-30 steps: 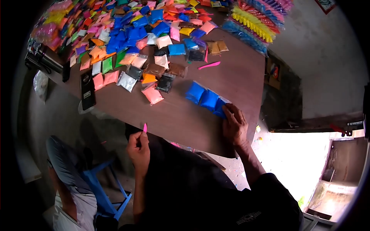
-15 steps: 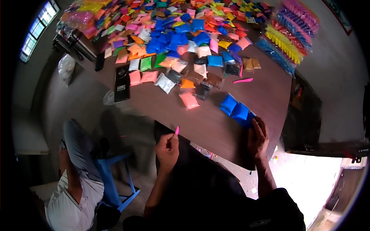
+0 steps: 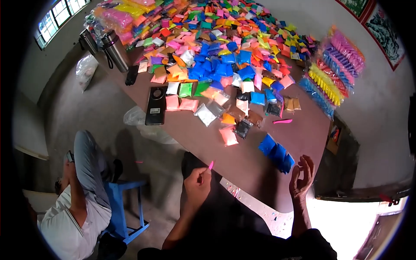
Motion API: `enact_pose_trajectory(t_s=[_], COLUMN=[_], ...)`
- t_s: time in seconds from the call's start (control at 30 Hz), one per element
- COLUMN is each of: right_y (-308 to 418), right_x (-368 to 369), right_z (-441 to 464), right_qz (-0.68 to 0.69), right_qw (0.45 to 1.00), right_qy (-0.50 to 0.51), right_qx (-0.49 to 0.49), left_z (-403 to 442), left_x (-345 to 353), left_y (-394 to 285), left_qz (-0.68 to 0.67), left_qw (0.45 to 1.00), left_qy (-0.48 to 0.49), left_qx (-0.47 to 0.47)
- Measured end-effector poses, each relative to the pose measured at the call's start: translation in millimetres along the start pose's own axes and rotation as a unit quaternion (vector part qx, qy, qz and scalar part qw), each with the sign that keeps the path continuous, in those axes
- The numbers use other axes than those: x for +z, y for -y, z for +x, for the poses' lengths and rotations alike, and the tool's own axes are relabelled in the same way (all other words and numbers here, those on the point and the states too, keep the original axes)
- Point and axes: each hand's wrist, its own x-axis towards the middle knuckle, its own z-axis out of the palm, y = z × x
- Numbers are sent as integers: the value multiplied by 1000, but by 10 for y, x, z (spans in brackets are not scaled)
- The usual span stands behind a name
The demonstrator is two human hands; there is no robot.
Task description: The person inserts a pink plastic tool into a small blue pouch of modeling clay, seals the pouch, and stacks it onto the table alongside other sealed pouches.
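Observation:
My left hand (image 3: 197, 186) is closed in a pinch at the table's near edge. From its fingers sticks the tip of a small pink plastic tool (image 3: 211, 165); the rest of it is hidden in the hand. A strip of blue packets (image 3: 277, 154) lies on the brown table (image 3: 242, 167) to the right. Just right of the strip's near end, my right hand (image 3: 302, 177) is raised with fingers half bent and apart, holding nothing I can see. A peach packet (image 3: 228, 135) and a black packet (image 3: 244, 128) lie farther in.
Many colored packets (image 3: 212, 67) are heaped across the far table. Bundled colored plastic tools (image 3: 327, 82) stand at the right edge. A loose pink tool (image 3: 282, 121), a phone (image 3: 156, 106) and metal flasks (image 3: 116, 52) are also there. A seated person (image 3: 76, 208) is at left.
My right hand has come off the blue strip and its fingers have spread. The left hand still pinches the pink tool. The camera view has shifted.

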Motion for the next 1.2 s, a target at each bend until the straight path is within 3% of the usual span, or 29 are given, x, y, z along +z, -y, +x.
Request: enact_pose_trajectory(t_s=[0.07, 0.1, 0.17, 0.3, 0.37, 0.53, 0.77, 1.2], right_y=[253, 297, 399, 788, 971, 1239, 1468, 1411], right_x=[59, 111, 340, 971, 1374, 2467, 3420, 3255], right_z=[287, 424, 654, 1163, 1406, 1886, 2254, 2336], right_qz=[-15, -10, 0, -14, -5, -5, -91, 59], right_qw=[1000, 997, 990, 968, 955, 931, 928, 945], right_qy=[-1, 24, 51, 137, 159, 148, 161, 124], right_qx=[-18, -75, -130, -209, -250, -334, -323, -298], left_z=[43, 101, 287, 622, 806, 1001, 1075, 1062], left_x=[-4, -9, -2, 57, 106, 204, 171, 186], left_y=[-127, -198, -312, -255, -223, -209, -70, -77], left_qz=[21, 16, 53, 78, 147, 258, 283, 262], left_qw=[1000, 1000, 993, 982, 945, 922, 920, 919], left_qy=[-8, -9, -36, -59, -65, -58, -5, -41], left_qx=[0, 1, 103, 164, 283, 282, 272, 290])
